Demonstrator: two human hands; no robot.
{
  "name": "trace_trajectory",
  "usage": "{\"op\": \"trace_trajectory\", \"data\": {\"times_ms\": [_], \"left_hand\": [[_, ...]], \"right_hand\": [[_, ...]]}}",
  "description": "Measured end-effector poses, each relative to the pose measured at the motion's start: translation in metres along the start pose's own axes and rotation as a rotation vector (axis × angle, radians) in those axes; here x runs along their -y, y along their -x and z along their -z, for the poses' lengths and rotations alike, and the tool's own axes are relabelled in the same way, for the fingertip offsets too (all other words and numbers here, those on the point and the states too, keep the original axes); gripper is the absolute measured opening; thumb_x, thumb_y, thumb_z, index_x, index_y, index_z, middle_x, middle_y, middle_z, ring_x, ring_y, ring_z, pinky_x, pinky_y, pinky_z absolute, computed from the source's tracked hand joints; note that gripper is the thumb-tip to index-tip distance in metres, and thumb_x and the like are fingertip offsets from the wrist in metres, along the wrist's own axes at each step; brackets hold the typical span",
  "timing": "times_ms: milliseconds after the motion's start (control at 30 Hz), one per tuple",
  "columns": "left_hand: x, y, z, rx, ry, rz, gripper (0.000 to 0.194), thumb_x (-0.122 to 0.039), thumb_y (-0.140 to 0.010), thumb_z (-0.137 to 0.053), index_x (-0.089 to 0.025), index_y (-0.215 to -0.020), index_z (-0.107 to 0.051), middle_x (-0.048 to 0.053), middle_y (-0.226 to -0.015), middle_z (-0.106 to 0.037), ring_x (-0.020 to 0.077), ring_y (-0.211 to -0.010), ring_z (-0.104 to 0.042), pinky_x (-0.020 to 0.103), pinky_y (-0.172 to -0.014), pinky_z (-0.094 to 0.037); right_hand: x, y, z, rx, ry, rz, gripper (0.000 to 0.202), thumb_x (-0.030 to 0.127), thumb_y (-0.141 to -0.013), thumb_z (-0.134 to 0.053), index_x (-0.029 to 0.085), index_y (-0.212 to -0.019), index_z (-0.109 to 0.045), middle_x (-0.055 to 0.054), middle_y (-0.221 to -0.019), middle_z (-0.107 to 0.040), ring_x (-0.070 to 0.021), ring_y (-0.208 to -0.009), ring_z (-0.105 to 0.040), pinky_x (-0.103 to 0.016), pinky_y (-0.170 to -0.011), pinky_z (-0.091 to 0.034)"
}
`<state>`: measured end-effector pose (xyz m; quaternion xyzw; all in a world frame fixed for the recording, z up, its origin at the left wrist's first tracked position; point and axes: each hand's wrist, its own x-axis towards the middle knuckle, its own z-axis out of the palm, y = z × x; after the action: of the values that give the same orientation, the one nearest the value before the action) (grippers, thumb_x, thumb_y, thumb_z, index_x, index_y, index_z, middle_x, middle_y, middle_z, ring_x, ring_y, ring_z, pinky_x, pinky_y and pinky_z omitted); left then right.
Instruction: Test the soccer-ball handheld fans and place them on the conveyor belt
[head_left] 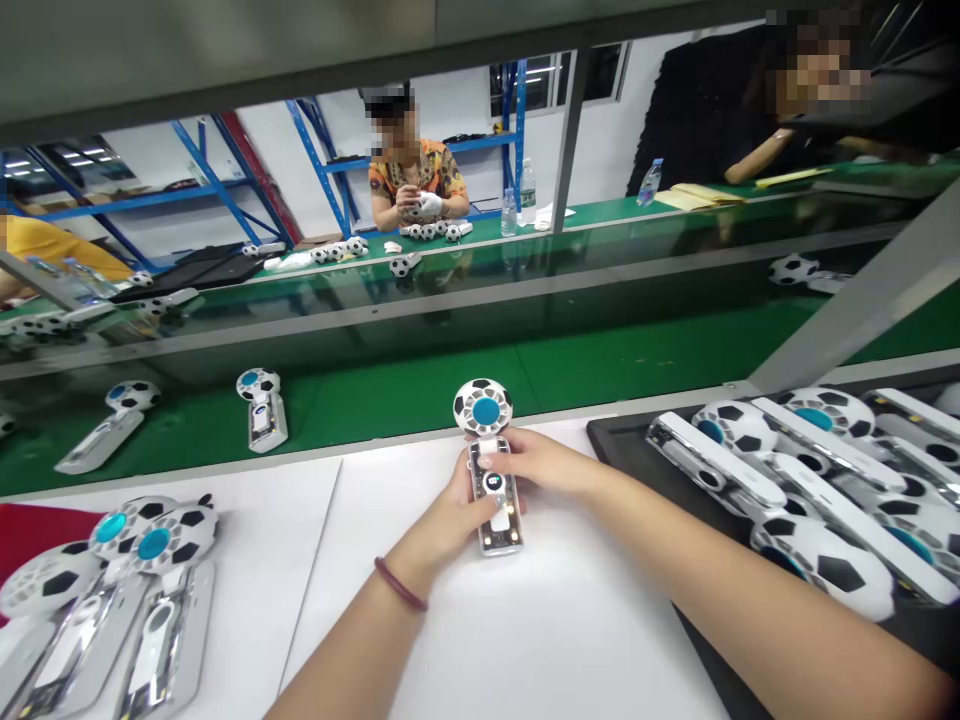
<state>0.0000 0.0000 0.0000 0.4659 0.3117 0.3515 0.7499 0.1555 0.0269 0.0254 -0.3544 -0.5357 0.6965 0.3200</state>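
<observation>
Both my hands grip one handheld fan [499, 535] with a round soccer-ball head and a clear-fronted handle. Its blue hub faces me, and a small round display on the handle is lit. My left hand [459, 500] is closed round the handle's left side, thumb over its lower front. My right hand [536, 462] holds the upper handle from the right, its thumb just under the head. The fan is over the white work surface [420, 640], head pointing away from me. A dark red band circles my left wrist.
Several similar fans [161, 600] lie at left; more fill a black tray [622, 450] at right. Beyond the table edge, a green conveyor belt [390, 400] carries two fans. A metal post [862, 270] slants at right. Co-workers sit across, one person [420, 180] handling a white object.
</observation>
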Motion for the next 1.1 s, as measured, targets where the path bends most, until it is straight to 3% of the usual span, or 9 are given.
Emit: {"op": "trace_trajectory", "data": {"times_ms": [100, 667, 1100], "left_hand": [[-0.001, 0.001, 0.001, 0.017, 0.022, 0.027, 0.067, -0.032, -0.068, -0.071, -0.021, -0.119, -0.029, 0.005, -0.088, -0.059, 0.0219, -0.078, -0.063, 0.036, -0.070, -0.047], [0.002, -0.002, 0.005, 0.092, 0.022, -0.005, 0.073, -0.028, -0.070, -0.071, -0.020, -0.124, -0.024, 0.013, -0.109, -0.055, 0.0278, -0.094, -0.060, 0.048, -0.086, -0.043], [0.008, -0.004, 0.009, 0.097, 0.027, -0.005, 0.073, -0.020, -0.069, -0.070, -0.020, -0.124, -0.023, 0.012, -0.106, -0.058, 0.0279, -0.095, -0.061, 0.048, -0.089, -0.042]], "right_hand": [[0.000, 0.000, 0.000, 0.029, 0.000, -0.023, 0.037, 0.040, -0.073, -0.063, 0.015, -0.097, -0.051, 0.001, -0.066, -0.056, -0.0091, -0.041, -0.049, -0.021, -0.036, -0.040], [-0.004, -0.001, 0.000, -0.014, 0.026, -0.071, 0.041, 0.045, -0.071, -0.063, 0.014, -0.094, -0.049, 0.000, -0.063, -0.057, -0.0067, -0.036, -0.044, -0.019, -0.032, -0.034], [-0.005, -0.004, -0.003, -0.047, -0.023, -0.123, 0.056, 0.050, -0.064, -0.067, 0.013, -0.102, -0.050, 0.002, -0.058, -0.053, -0.0068, -0.035, -0.042, -0.018, -0.030, -0.030]]}}
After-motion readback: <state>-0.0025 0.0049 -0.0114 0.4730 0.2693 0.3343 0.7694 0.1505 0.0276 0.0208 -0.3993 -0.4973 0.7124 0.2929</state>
